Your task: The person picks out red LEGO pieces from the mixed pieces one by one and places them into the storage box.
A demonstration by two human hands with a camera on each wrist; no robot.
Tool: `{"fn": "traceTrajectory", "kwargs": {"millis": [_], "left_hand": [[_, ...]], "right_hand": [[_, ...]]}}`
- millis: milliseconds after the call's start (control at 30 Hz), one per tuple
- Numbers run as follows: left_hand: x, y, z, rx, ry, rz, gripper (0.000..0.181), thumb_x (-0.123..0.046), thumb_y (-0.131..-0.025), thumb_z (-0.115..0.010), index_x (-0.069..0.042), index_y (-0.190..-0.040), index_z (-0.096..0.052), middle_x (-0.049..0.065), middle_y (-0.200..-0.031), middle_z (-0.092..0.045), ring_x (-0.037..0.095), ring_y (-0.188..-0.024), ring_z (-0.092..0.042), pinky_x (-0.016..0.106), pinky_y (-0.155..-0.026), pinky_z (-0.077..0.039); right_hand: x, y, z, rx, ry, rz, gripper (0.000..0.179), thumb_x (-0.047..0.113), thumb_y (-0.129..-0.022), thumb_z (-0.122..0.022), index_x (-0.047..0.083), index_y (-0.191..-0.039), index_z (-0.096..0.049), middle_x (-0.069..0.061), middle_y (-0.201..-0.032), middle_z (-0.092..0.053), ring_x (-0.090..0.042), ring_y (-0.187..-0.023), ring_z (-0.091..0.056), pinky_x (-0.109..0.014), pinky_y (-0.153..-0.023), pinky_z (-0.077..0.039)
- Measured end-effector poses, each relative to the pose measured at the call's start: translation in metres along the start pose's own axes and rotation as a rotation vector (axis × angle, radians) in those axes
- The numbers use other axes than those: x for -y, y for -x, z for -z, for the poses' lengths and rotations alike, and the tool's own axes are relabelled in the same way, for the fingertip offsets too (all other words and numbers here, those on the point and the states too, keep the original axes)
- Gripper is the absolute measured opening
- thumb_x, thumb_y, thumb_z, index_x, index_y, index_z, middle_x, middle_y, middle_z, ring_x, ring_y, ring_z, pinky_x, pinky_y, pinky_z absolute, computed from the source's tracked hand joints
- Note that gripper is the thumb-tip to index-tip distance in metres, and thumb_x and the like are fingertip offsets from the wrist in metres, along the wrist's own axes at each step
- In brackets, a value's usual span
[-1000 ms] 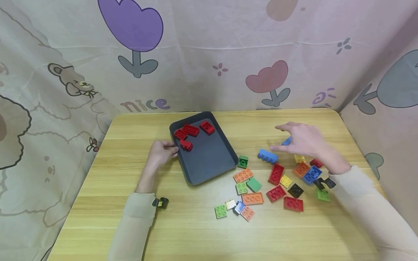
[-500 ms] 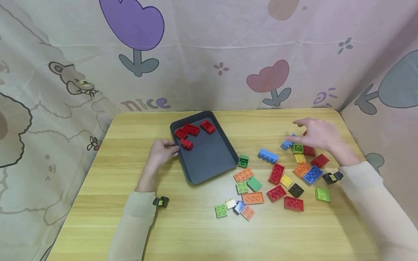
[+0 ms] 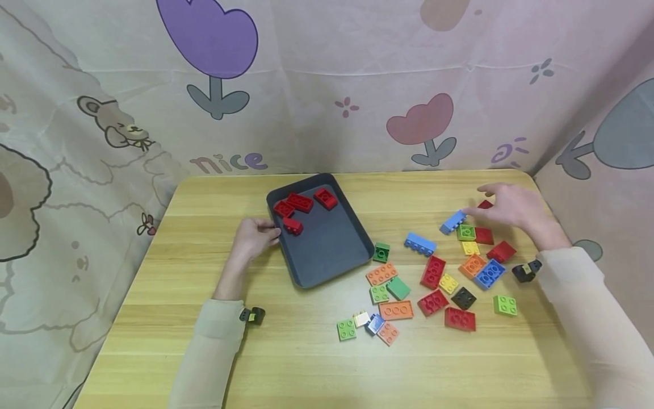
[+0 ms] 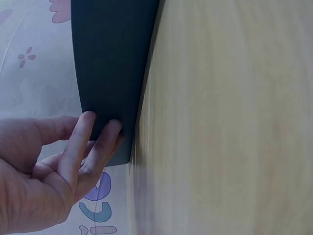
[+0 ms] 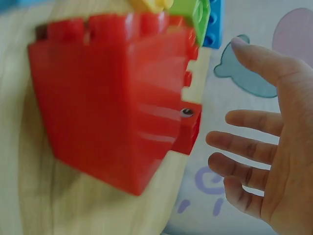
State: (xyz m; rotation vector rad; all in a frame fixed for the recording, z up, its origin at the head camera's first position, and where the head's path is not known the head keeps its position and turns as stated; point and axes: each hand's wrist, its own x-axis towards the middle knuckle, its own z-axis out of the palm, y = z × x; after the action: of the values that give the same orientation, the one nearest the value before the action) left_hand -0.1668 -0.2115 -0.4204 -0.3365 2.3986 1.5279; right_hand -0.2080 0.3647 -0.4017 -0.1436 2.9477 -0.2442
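Observation:
My left hand [image 3: 251, 240] pinches the left rim of a dark grey tray [image 3: 327, 277]; in the left wrist view, its fingertips lie against the tray's outer wall [image 4: 110, 63]. Several red toy bricks [image 3: 300, 203] lie inside the tray. At the back right, my right hand [image 3: 513, 207] hovers, thumb and fingers spread, holding nothing. Below it, partly hidden, is a red brick [image 3: 485, 204]; the right wrist view shows a small red brick with a printed eye [image 5: 188, 129] short of the fingers. A long blue brick [image 3: 453, 222] lies just left of the thumb.
Loose bricks of several colours cover the right half of the wooden table [image 3: 204, 227], among them a red brick [image 3: 432, 271], a black brick [image 3: 464, 298] and an orange brick [image 3: 395, 310]. A patterned cloth [image 3: 317, 85] hangs behind the table.
My right hand has moved right and slightly back, away from above the blue bricks, uncovering green and red bricks. My left hand stays on the tray rim.

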Motion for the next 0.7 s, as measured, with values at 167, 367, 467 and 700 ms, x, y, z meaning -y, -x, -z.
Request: {"fn": "traceTrajectory", "kwargs": {"millis": [167, 367, 467, 700], "left_hand": [[0.0, 0.0, 0.0, -0.005, 0.005, -0.001, 0.039, -0.002, -0.102, -0.066, 0.017, -0.136, -0.06, 0.035, -0.132, -0.066, 0.01, -0.088, -0.073, 0.02, -0.082, -0.068], [0.0, 0.0, -0.001, -0.007, -0.003, -0.007, 0.038, -0.002, -0.103, -0.065, 0.016, -0.136, -0.06, 0.035, -0.133, -0.066, 0.014, -0.093, -0.074, 0.02, -0.083, -0.068], [-0.001, 0.001, -0.001, -0.006, -0.008, -0.011, 0.038, -0.002, -0.103, -0.065, 0.016, -0.136, -0.06, 0.035, -0.133, -0.066, 0.015, -0.094, -0.074, 0.021, -0.083, -0.068], [0.0, 0.001, -0.001, -0.004, -0.034, -0.02, 0.038, -0.003, -0.102, -0.066, 0.016, -0.134, -0.062, 0.035, -0.129, -0.068, 0.008, -0.085, -0.073, 0.02, -0.081, -0.068]], "right_hand": [[-0.009, -0.002, -0.002, 0.01, -0.004, -0.02, 0.107, 0.085, -0.085, -0.063, 0.001, -0.151, -0.051, -0.035, -0.144, -0.057, -0.052, -0.122, -0.055, -0.068, -0.091, -0.055], [-0.014, -0.005, -0.005, 0.012, 0.01, -0.029, 0.101, 0.078, -0.086, -0.069, 0.0, -0.148, -0.053, -0.034, -0.137, -0.061, -0.049, -0.116, -0.057, -0.062, -0.087, -0.056], [-0.016, -0.006, -0.007, 0.015, 0.011, -0.033, 0.096, 0.074, -0.087, -0.071, -0.001, -0.146, -0.055, -0.033, -0.134, -0.063, -0.047, -0.113, -0.058, -0.061, -0.086, -0.056], [-0.016, -0.007, -0.011, 0.009, -0.003, -0.04, 0.084, 0.063, -0.088, -0.076, -0.002, -0.139, -0.061, -0.028, -0.119, -0.069, -0.042, -0.104, -0.058, -0.054, -0.081, -0.057]]}}
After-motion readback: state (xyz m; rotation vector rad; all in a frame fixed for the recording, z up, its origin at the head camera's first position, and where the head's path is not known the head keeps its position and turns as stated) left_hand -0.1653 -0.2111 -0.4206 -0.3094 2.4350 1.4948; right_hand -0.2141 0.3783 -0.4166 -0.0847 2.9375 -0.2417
